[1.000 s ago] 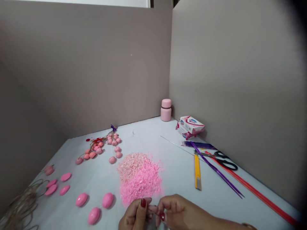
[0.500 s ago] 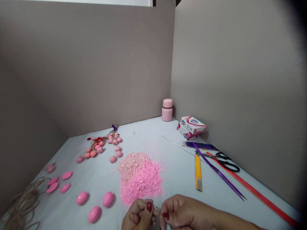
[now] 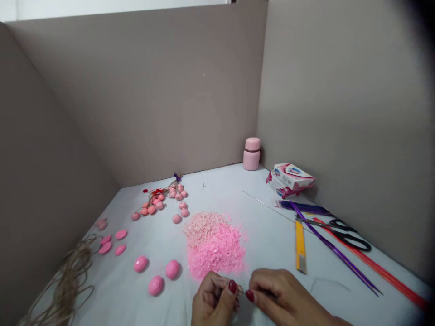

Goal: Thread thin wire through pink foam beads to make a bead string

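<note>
At the bottom middle, my left hand (image 3: 217, 299) pinches one end of a short, thin brown strand, which looks like twine (image 3: 241, 292), between thumb and fingers. My right hand (image 3: 283, 294) grips the other end, its thumb and forefinger closed. Only a small part of the strand shows between them. Just beyond my left hand lies a heap of pink shavings (image 3: 217, 249), paler at the back left. Three glossy pink oval pieces (image 3: 155, 285) rest to the left of the heap.
A tangle of twine (image 3: 70, 285) lies at far left, near flat pink pieces (image 3: 121, 234). Pink beads (image 3: 178, 196) on strings sit behind. To the right are a yellow cutter (image 3: 300, 246), scissors (image 3: 350, 235), purple stems (image 3: 335, 253), soap boxes (image 3: 294, 176) and a pink flask (image 3: 251, 155).
The view has swung left, so everything sits further right in the picture. Both hands keep hold of the twine and show a little higher up.
</note>
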